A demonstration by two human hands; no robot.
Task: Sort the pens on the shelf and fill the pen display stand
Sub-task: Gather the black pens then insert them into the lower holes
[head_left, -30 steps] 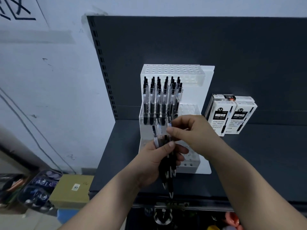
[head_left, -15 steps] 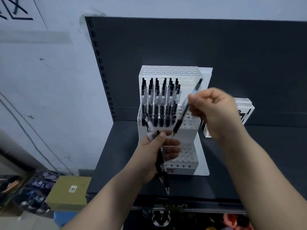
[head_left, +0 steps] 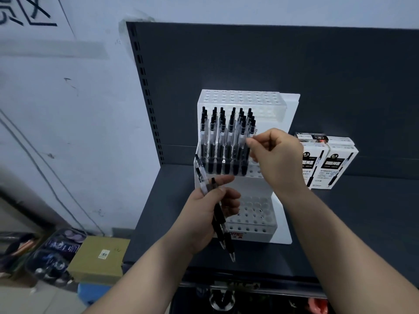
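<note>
While a cardboard box (head_left: 99,257) sits on the floor at far left, the left hand (head_left: 204,214) closes its grip round a bundle of black gel pens (head_left: 221,225), tips down, in front of the white display stand (head_left: 292,109). Its middle tier carries a row of upright pens (head_left: 217,143) in the left columns; the top and bottom tiers show only bare holes. Just right of that row, the right hand (head_left: 278,159) pinches a single pen (head_left: 244,164) in a narrow grip, long axis near vertical, tip seemingly in a hole. Free holes (head_left: 255,173) lie immediately rightward, nearer the right hand, so later pens likely go there. Neighbouring pen tops crowd the approach. Pen boxes (head_left: 326,162) stand on the shelf (head_left: 362,223) beyond.
</note>
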